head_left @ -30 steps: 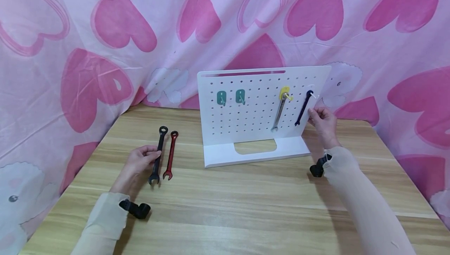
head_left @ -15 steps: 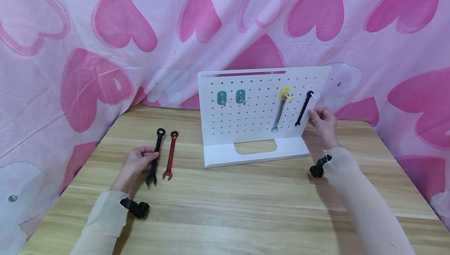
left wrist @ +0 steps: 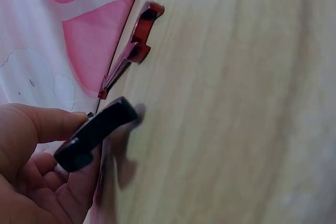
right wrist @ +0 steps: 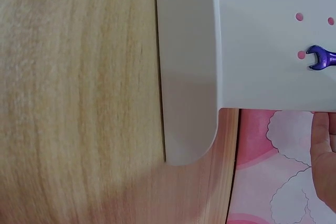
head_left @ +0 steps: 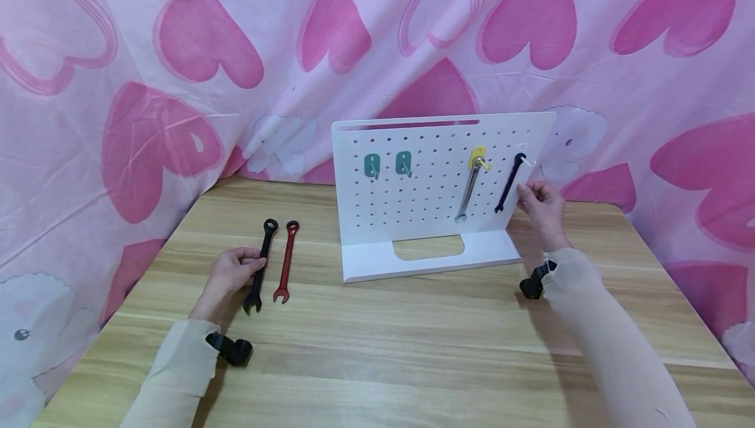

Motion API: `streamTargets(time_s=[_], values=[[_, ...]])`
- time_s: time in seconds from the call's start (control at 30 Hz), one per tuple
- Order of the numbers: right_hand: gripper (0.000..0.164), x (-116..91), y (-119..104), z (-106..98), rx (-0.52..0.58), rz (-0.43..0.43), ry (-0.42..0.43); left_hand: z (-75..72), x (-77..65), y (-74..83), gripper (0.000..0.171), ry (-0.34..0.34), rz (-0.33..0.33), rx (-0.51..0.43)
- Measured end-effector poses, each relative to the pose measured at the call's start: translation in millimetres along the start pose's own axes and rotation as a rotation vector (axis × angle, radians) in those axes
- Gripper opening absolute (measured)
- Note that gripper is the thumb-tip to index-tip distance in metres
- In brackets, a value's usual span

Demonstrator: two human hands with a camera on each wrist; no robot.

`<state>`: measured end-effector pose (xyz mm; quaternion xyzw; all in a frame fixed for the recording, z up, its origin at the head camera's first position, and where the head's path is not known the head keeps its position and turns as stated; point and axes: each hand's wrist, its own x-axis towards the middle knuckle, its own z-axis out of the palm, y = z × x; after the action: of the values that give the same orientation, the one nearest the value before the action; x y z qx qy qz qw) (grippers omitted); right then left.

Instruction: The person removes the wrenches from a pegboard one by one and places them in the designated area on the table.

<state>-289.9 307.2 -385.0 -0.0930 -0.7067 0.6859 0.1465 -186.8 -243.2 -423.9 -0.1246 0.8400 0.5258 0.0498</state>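
Note:
My left hand (head_left: 231, 272) pinches a black combination wrench (head_left: 255, 284) by its shaft, thumb and fingers on either side. In the left wrist view the open end of this black wrench (left wrist: 97, 134) points at the camera, its shadow falling on the wood beside it. A red combination wrench (head_left: 287, 261) lies just to its right. Farther right, my right hand (head_left: 544, 212) grips the side edge of a white pegboard (head_left: 427, 202), thumb in front. Close to that thumb hangs a dark blue-purple wrench (head_left: 510, 183) on a white hook (head_left: 527, 161).
On a yellow hook (head_left: 479, 151) of the pegboard hangs a silver wrench (head_left: 468, 189). Two bare green hooks (head_left: 372, 166) sit at the board's upper left. The board stands on a wooden table (head_left: 377, 356), its base flat on it. A pink heart-patterned cloth (head_left: 283, 94) hangs behind.
The black wrench has shifted slightly left, away from the red one, in my left hand, and its ring end has dropped a little. My right hand keeps its place on the pegboard.

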Motion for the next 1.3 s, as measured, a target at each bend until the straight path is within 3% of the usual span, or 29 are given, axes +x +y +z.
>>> streamTargets(time_s=[0.2,0.43,0.63,0.9,1.07,1.3], values=[[0.028,0,2,0,-0.026,-0.023,-0.004,1.1,0.7,-1.4,0.032,0.016,-0.008,0.008],[0.026,6,12,-6,0.020,-0.042,-0.020,0.9,3.0,-0.9,0.029,0.055,-0.008,0.113],[0.026,-1,3,-1,-0.024,-0.025,-0.003,-1.8,-0.2,1.5,0.029,0.047,-0.032,0.165],[0.015,-10,-11,5,0.067,-0.024,-0.003,-3.6,-1.5,4.0,0.025,0.061,0.022,0.270],[0.012,-12,-12,5,0.105,-0.033,-0.004,-3.7,-1.0,5.5,0.023,0.069,0.015,0.314],[0.020,-4,-5,3,0.045,-0.025,0.014,-5.1,-1.2,6.8,0.025,0.070,-0.007,0.360]])
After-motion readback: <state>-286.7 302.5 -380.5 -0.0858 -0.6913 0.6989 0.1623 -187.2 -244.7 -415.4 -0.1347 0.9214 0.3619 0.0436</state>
